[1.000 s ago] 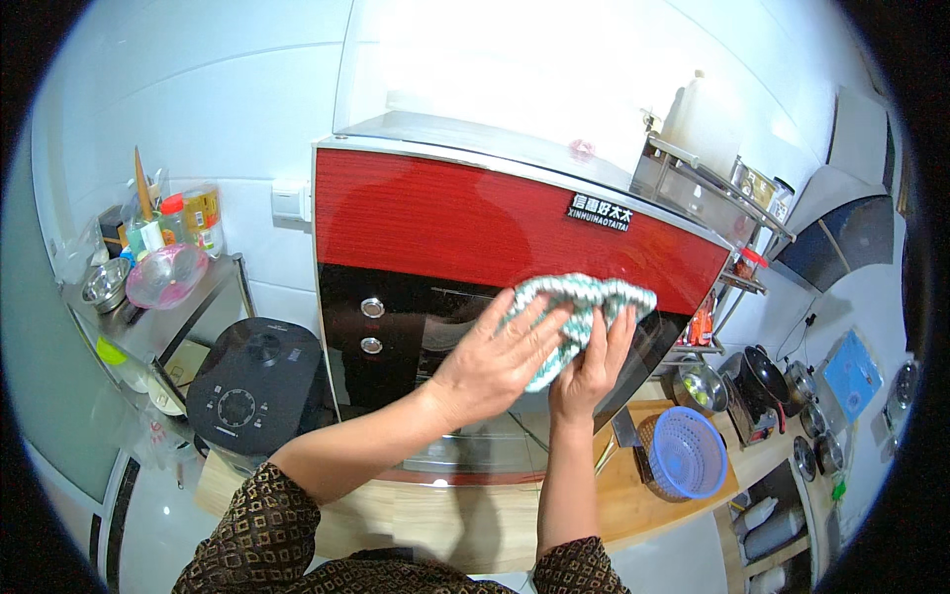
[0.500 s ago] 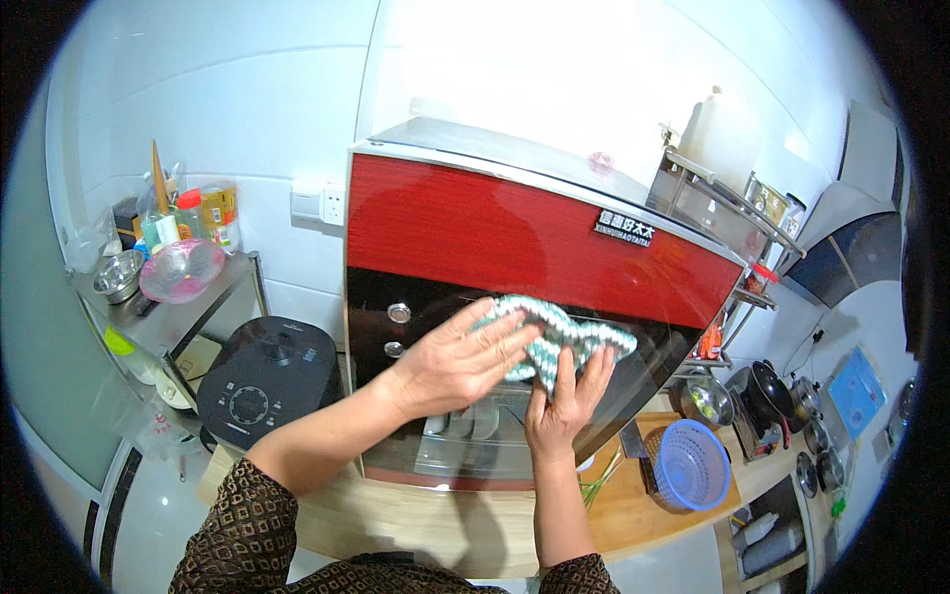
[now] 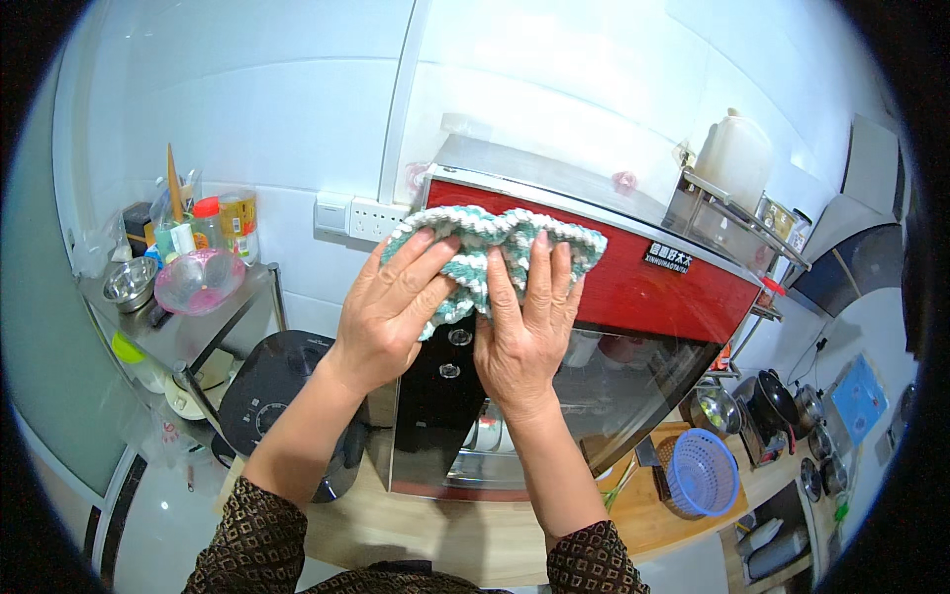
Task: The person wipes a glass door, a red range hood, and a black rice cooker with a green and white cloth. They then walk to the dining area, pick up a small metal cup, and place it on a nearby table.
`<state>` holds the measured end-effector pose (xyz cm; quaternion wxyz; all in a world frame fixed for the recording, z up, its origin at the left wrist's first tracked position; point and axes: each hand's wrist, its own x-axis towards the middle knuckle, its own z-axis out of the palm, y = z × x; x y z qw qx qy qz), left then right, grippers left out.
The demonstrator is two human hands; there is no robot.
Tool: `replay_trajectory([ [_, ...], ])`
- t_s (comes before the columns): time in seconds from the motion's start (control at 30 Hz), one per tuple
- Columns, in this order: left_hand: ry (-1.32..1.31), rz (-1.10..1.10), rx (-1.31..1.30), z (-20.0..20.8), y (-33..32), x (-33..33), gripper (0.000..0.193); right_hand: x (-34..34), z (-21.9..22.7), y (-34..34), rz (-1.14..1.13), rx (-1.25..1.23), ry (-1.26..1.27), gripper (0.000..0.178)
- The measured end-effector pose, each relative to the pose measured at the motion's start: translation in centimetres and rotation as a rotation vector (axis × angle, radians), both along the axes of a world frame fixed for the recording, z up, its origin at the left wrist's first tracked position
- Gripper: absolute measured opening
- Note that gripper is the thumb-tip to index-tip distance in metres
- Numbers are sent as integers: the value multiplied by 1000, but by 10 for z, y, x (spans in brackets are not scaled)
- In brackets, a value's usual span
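Observation:
A green and white knitted cloth (image 3: 505,243) lies bunched across the upper left of a cabinet's red front panel (image 3: 623,287). My left hand (image 3: 396,307) holds the cloth's left part, fingers long and slightly spread over it. Beside it, my right hand (image 3: 524,332) holds the right part, with the fingers pointing up and laid over the fabric. Both palms face the cabinet, so the thumbs are partly hidden. Below the cloth, two round knobs (image 3: 459,338) show on the black strip. The dark glass door (image 3: 614,396) shows dishes behind it.
At left stand a black cooker (image 3: 267,386) and a metal shelf (image 3: 213,337) with a steel bowl, a pink strainer-like bowl and bottles. Wall sockets (image 3: 376,220) are beside the cabinet. On the right, a blue-purple basket (image 3: 703,475) rests on a wooden board (image 3: 643,515).
Both hands and the cloth have moved up and left, from the dark glass door to the top left of the red panel. The view has shifted, so the cabinet appears further right.

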<state>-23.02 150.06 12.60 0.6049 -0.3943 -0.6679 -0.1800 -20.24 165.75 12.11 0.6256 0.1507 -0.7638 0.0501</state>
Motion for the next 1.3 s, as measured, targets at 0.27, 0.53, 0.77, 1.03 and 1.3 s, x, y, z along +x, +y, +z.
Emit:
replay_trajectory([
  [0.27,-210,-127,267,-86,5,-1,37,6,-22,-33,154,136,-78,30],
  [0.53,-456,-81,206,-213,17,13,66,27,-114,-31,179,250,-298,28],
  [0.77,-621,-65,128,-277,8,29,66,35,-180,-32,212,195,-427,28],
  [1.03,-787,-21,75,-308,-3,58,47,49,-225,-21,204,238,-584,30],
  [1.3,-565,-229,222,-200,1,32,47,28,-145,-42,216,50,-230,23],
])
